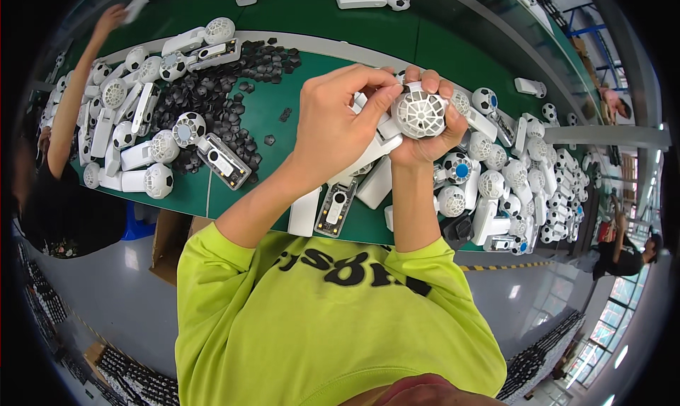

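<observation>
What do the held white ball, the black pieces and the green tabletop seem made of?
White ball: probably hard plastic, satin-looking; its thin lattice seems moulded.
Black pieces: plastic or rubber, unclear which; small, alike, dull.
Green tabletop: perhaps vinyl or rubber matting, smooth and evenly coloured.

- Ribbed plastic is seen on the held ball (pixel 421 116)
- Matt plastic is shown by the black pieces (pixel 205 98)
- Cloth is seen in the shirt (pixel 319 328)
- Gloss is borne by the floor (pixel 138 296)
</observation>
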Tool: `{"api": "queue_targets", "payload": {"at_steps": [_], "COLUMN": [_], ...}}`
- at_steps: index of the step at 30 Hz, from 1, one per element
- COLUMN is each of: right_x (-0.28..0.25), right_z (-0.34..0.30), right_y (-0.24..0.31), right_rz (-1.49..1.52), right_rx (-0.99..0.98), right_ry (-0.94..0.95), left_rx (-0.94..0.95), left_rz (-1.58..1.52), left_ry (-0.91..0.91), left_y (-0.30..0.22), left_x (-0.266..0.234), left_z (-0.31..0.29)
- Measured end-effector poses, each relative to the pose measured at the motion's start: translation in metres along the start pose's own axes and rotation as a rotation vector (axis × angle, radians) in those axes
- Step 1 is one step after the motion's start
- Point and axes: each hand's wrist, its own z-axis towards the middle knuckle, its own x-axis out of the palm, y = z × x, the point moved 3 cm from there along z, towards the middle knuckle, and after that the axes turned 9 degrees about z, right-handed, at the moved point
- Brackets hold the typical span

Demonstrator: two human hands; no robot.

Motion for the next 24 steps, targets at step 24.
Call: {"api": "queue_targets", "payload": {"at_steps": [24], "right_x": [0.013], "right_z": [-0.010], "right_y": [0.003], "right_rz": [-0.332], "right_rx": [-0.195], "right_ry": [0.246], "left_rx": [0.386], "left_rz": [0.307], "left_ry": [0.123], "left_y": [-0.017], "left_x": [-0.010], "left_z": [-0.012]}}
